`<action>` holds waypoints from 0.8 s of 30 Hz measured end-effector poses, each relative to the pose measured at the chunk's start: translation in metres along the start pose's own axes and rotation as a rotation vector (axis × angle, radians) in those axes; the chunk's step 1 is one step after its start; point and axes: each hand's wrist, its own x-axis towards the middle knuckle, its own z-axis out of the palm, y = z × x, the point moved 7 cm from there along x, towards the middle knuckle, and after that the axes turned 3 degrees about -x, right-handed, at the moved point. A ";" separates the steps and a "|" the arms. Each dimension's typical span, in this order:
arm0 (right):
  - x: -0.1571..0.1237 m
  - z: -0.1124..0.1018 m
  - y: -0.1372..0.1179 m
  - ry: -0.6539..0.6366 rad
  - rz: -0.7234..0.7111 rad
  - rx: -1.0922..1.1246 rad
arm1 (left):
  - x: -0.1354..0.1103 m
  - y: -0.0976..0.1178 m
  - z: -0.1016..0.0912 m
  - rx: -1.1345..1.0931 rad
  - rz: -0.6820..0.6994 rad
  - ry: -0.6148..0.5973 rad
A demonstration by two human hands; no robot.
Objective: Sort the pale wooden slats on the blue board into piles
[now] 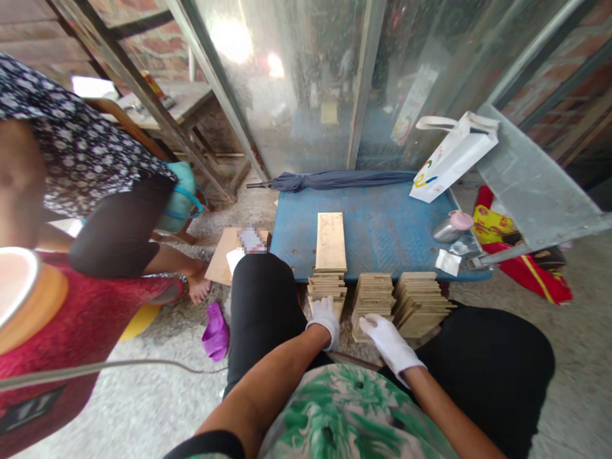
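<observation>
Both my hands wear white gloves. My left hand [326,319] lies with fingers extended over the near end of the left stack of thin tan boards [327,284]. At the near end of the middle stack [373,294], my right hand [386,341] has its fingertips closed on the edge of the front board [359,328]. A right stack [421,303] of similar boards leans beside it, close to my right knee. Beyond the left stack, a flat tan board [331,242] rests on the blue bench top.
The blue bench [382,220] carries a folded umbrella [335,180], a white paper bag [452,159] and a steel cup with a pink lid [452,226]. A purple slipper [216,333] and cardboard [222,255] lie on the floor. At left sits another person [90,146].
</observation>
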 end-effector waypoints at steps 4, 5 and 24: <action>-0.001 0.000 -0.001 -0.004 0.003 0.010 | -0.002 0.001 -0.001 0.005 -0.001 -0.004; -0.002 0.000 -0.001 -0.003 0.007 0.012 | -0.003 0.003 -0.001 0.009 0.005 -0.004; 0.003 0.003 0.008 0.019 -0.015 0.001 | 0.017 0.000 0.000 0.005 -0.117 -0.019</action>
